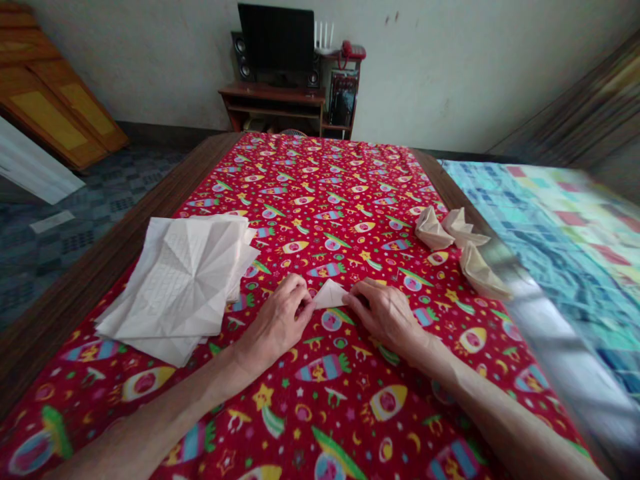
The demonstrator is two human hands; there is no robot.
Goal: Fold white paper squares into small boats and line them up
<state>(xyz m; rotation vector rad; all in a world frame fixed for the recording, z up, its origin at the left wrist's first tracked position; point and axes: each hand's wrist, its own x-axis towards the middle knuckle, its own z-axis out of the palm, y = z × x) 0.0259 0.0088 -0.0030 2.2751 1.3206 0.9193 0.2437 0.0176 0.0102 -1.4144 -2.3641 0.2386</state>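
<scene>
"What did the hands have?"

"The left hand (287, 307) pinched the left corner of a small folded paper (330, 294), and the right hand (385, 310) pinched its right corner. The paper lay between them on the cloth, its peak pointing to the far side."

"And around them?"

"To the left was a stack of creased sheets (195, 280); to the right, three folded paper pieces (433, 229) sat close together near the table's edge. A red cloth (320, 353) printed with rockets covered most of the wooden table (200, 170)."

"Anything stored farther off?"

"A desk (273, 93) at the far wall (450, 80) held a dark tower (343, 99) in its right compartment, with a monitor (277, 40) and a red telephone (353, 51) above. A wooden cupboard (60, 100) stood far left, and patterned bedding (505, 200) spread at right."

"What was hard to see?"

"The fingers hid the paper's corners, the near edge cut off both forearms, the top sheet's marks were too faint to read, and the desk's lower shelf was murky."
</scene>
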